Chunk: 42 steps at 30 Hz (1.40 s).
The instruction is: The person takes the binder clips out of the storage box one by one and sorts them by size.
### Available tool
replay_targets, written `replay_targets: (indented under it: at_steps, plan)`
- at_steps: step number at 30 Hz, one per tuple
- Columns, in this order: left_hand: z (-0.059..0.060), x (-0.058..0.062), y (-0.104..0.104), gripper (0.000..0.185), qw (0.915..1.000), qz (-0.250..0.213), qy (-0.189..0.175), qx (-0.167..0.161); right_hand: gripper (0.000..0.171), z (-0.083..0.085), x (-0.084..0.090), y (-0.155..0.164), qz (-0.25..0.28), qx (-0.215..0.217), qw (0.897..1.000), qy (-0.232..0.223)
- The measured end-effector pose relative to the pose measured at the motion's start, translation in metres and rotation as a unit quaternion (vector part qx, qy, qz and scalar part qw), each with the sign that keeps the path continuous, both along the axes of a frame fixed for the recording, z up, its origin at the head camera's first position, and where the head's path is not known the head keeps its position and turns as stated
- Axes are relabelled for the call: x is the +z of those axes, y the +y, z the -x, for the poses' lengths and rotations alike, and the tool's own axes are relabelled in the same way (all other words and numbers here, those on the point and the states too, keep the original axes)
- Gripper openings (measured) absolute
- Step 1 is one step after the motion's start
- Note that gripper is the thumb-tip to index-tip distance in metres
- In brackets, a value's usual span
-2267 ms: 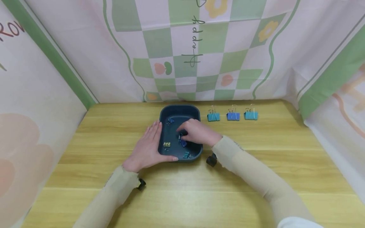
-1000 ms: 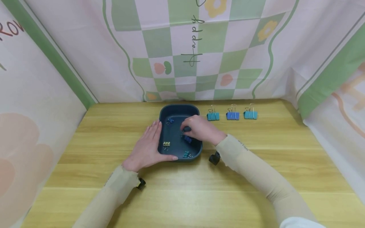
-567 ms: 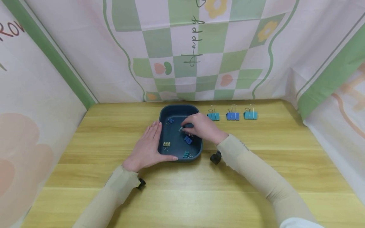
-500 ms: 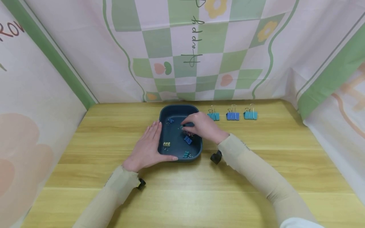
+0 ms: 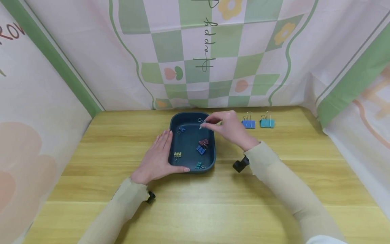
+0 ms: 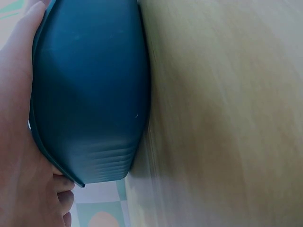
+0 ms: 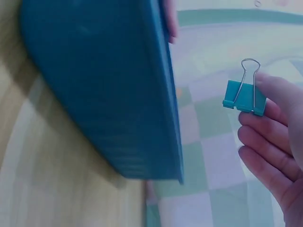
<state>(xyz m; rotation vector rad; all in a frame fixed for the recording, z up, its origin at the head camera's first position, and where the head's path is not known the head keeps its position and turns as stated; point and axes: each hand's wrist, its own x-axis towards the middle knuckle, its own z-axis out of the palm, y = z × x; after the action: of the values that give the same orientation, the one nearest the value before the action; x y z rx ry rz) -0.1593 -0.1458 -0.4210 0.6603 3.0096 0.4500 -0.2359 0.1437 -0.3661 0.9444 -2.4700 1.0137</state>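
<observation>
My right hand (image 5: 230, 127) pinches a teal binder clip (image 7: 245, 97) between thumb and fingertips, raised over the far right rim of the dark blue plastic box (image 5: 192, 117). My left hand (image 5: 156, 157) rests along the box's left side with straight fingers, thumb stretched over the near rim. Inside the box lie a small blue binder clip (image 5: 181, 129) at the far left, a yellow one (image 5: 177, 154) at the left, a teal one (image 5: 198, 165) near the front, and a blue one (image 5: 200, 149) touching a dark pink one (image 5: 203, 142) at the right.
Beyond my right hand, a larger blue binder clip (image 5: 248, 124) and a teal one (image 5: 267, 123) stand in a row on the wooden table (image 5: 195, 210). Another teal clip in that row is mostly hidden by the hand. A patterned cloth (image 5: 210, 84) hangs behind the table.
My right hand has lifted a teal binder clip from the box and moved up and right to the far rim. The dark pink clip has come into view. My left hand has stayed put.
</observation>
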Motion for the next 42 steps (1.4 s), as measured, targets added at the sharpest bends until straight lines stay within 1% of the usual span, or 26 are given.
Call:
replay_targets:
  at_steps: [4,7,9,14,16,20,25,28,31,36,39,42]
  plan:
    - [0.0,0.0,0.0,0.144,1.0,0.001,0.0,0.001,0.017,-0.001,0.004,0.015,0.027,-0.047,0.998,-0.026]
    - [0.0,0.0,0.0,0.144,1.0,0.001,0.001,0.0,0.02,0.0,0.002,0.028,0.05,-0.075,0.994,-0.056]
    - [0.0,-0.001,0.0,0.144,1.0,0.001,0.001,0.0,0.024,0.001,-0.002,0.037,0.062,-0.094,0.99,-0.084]
    - [0.0,-0.002,0.0,0.143,1.0,0.001,0.001,0.001,0.033,0.002,-0.015,0.059,0.077,-0.138,0.974,-0.165]
    - [0.0,-0.002,0.0,0.143,1.0,-0.001,0.002,0.0,0.035,0.001,-0.022,0.066,0.078,-0.144,0.969,-0.187]
    - [0.0,-0.003,0.0,0.143,1.0,-0.002,0.007,-0.001,0.038,0.0,-0.037,0.079,0.079,-0.145,0.96,-0.227]
    - [0.0,-0.004,0.0,0.144,0.9999,-0.004,0.011,-0.002,0.046,-0.001,-0.058,0.091,0.054,-0.154,0.946,-0.282]
    - [0.0,-0.004,0.0,0.144,0.9999,-0.003,0.01,-0.001,0.044,-0.001,-0.068,0.093,0.039,-0.154,0.943,-0.293]
    - [0.0,-0.004,0.0,0.144,1.0,-0.001,0.009,-0.001,0.037,-0.001,-0.073,0.092,0.041,-0.151,0.942,-0.296]
    - [0.0,-0.004,0.0,0.143,1.0,0.001,0.01,0.0,0.032,-0.001,-0.074,0.089,0.046,-0.153,0.943,-0.293]
    - [0.001,-0.005,0.0,0.144,1.0,0.001,0.009,0.001,0.03,-0.001,-0.073,0.089,0.04,-0.15,0.944,-0.292]
    - [0.0,-0.005,0.0,0.143,1.0,-0.001,0.009,0.0,0.029,-0.003,-0.071,0.089,0.027,-0.138,0.947,-0.289]
